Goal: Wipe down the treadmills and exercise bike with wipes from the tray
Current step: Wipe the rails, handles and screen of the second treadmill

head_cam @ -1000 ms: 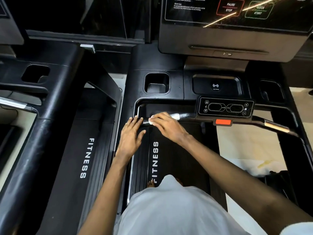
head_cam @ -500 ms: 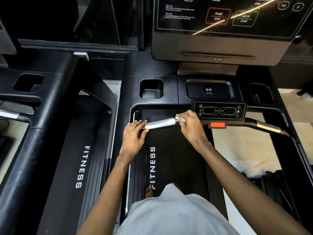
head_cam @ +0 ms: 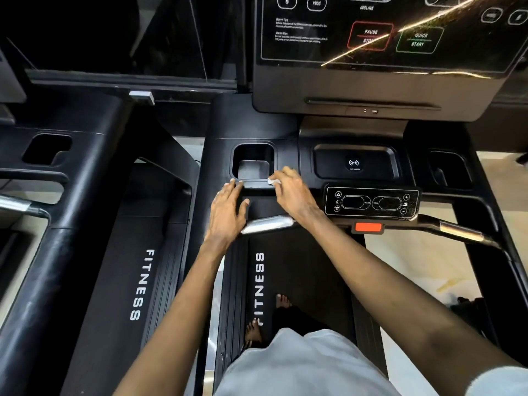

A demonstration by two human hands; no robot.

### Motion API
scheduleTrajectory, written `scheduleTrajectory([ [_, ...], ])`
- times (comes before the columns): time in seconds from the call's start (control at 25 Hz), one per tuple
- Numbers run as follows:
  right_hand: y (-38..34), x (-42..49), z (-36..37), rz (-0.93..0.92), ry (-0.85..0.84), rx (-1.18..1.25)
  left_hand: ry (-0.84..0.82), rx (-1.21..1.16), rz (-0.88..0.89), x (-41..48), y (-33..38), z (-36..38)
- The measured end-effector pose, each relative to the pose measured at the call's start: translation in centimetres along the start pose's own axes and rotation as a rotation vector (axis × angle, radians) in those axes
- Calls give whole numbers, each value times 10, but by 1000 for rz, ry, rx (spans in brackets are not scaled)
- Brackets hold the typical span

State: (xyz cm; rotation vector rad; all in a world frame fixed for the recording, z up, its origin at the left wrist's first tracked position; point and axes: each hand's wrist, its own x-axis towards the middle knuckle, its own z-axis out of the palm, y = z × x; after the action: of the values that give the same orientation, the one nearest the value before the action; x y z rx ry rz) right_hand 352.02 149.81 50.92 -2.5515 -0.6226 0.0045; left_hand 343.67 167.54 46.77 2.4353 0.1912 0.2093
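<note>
- Wipe [head_cam: 273, 182]: a small white wad, mostly hidden under the fingers of the right hand [head_cam: 291, 192], which curls round it and presses it on the treadmill [head_cam: 300, 267] console ledge, at the front right corner of the cup holder [head_cam: 253, 162].
- Flat and straight-fingered, the left hand [head_cam: 227, 208] rests its tips on the same ledge at the holder's front left corner; it holds nothing.
- Beneath both wrists runs the silver handlebar grip [head_cam: 267, 224], its ends covered by them.
- At the top edge the display screen [head_cam: 385, 32] is cut off; its small print is unreadable.
- Cropped at the left edge: the second treadmill [head_cam: 120, 267].
</note>
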Motion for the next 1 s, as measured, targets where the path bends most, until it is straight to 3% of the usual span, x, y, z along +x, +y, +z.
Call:
scheduleTrajectory([
  [0.28, 24, 67, -31, 148, -45, -76, -117, 56, 29, 51, 35, 35],
  [0.52, 56, 88, -47, 30, -194, -72, -48, 19, -31, 59, 46, 52],
  [0.68, 72, 110, -52, 94, -50, -24, -75, 22, -63, 61, 63, 60],
  [0.88, 63, 110, -40, -211, -210, -71, -63, -1, -66, 55, 71, 69],
  [1.0, 75, 117, -51, -83, -94, -77, -36, -13, -71, 55, 70, 70],
])
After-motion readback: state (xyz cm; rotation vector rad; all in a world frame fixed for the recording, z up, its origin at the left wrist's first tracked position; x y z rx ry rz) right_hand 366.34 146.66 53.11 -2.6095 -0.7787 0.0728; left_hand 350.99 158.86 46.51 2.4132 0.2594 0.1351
